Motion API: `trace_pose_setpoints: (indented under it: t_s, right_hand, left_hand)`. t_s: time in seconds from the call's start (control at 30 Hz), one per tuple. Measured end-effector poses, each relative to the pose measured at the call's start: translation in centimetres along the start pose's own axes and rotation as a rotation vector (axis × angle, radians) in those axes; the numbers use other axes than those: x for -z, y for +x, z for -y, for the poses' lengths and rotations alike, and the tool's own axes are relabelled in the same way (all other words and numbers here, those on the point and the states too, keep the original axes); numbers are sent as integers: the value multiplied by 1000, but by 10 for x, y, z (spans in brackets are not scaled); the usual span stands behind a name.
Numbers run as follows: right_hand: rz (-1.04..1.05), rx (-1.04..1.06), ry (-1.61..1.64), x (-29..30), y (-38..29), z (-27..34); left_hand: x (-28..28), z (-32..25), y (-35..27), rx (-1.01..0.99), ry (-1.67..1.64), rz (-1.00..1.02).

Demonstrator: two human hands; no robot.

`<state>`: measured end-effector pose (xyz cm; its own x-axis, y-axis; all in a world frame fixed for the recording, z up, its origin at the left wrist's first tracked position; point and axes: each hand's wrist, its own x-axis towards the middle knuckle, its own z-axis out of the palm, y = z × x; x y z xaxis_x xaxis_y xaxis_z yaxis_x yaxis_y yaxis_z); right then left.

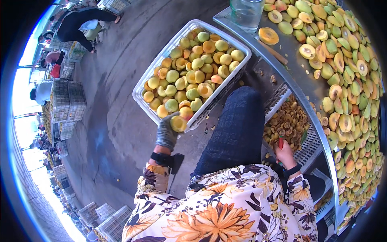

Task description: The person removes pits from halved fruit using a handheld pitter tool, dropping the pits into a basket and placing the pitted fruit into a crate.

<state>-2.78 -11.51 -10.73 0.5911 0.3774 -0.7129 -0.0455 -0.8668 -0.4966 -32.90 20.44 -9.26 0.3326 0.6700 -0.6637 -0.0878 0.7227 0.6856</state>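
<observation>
My left hand [167, 133], in a grey glove, holds a hollowed fruit half [178, 124] at the near corner of a white plastic crate [222, 94]. Yellow-green, peach-like fruit halves [197, 63] fill that crate, many with hollow centres. My bare right hand [284, 154] is closed around a tool with a red handle [281, 142]; its working end is hidden or too small to tell. That hand is beside a crate of brown fruit pits [287, 121], below the edge of the metal table [297, 87]. Cut fruit halves, some with pits, are heaped on the table [347, 78].
A jar of clear liquid [246, 15] stands at the table's corner, near a wooden-looking handle [272, 52] and a single fruit half [268, 36]. Across the concrete floor [121, 90] are stacked crates [68, 101] and several people, one bending over [75, 25].
</observation>
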Motion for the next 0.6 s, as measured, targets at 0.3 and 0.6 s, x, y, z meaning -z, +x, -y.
trace_pose_setpoints:
  t_s: [0.3,0.6]
  right_hand:
    - [-36,7,-42,-10,-2,21]
    - [-49,18,17,-23,-13,26]
  left_hand:
    - [61,23,58,-808,1649,-198]
    - [54,27,76,-794,1699,-79]
